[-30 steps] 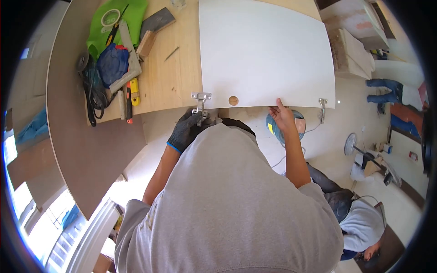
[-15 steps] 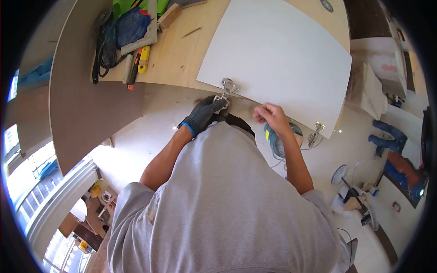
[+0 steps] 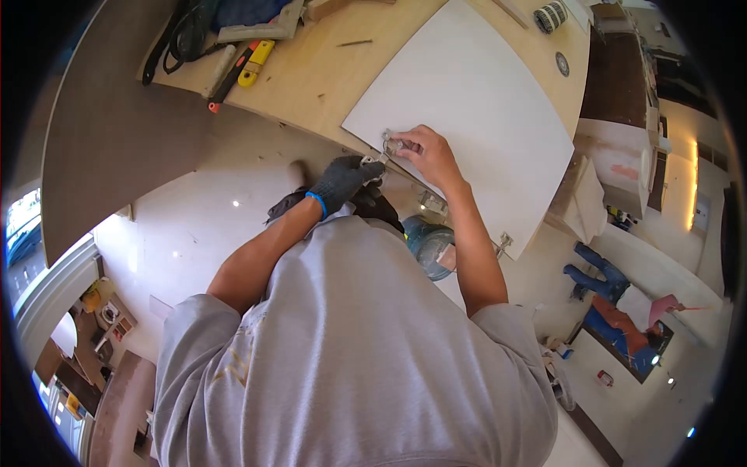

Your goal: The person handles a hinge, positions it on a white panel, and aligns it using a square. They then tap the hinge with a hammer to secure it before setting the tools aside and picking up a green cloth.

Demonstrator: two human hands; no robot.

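My left hand (image 3: 342, 185), in a dark grey glove with a blue cuff, is closed around the arm of a metal cabinet hinge (image 3: 373, 162). This hinge sits at the near left edge of a white panel (image 3: 482, 117). My bare right hand (image 3: 432, 159) reaches over the panel. Its thumb and fingers are pinched together at the hinge's cup end; whatever is between the fingertips is too small to make out. A second hinge (image 3: 504, 243) sits along the same panel edge, to the right of my right forearm.
The panel lies on a plywood worktop (image 3: 311, 86). A yellow utility knife (image 3: 255, 64), an orange-and-black tool (image 3: 231, 76) and a black cable (image 3: 185, 39) lie at the left. A teal rounded container (image 3: 429, 247) stands below the edge. Another person's blue trousers (image 3: 599, 268) show at right.
My right hand has moved up and left from beside the panel's edge to the left hinge, its fingers now pinched there. The left hand stays on the hinge. The view has turned.
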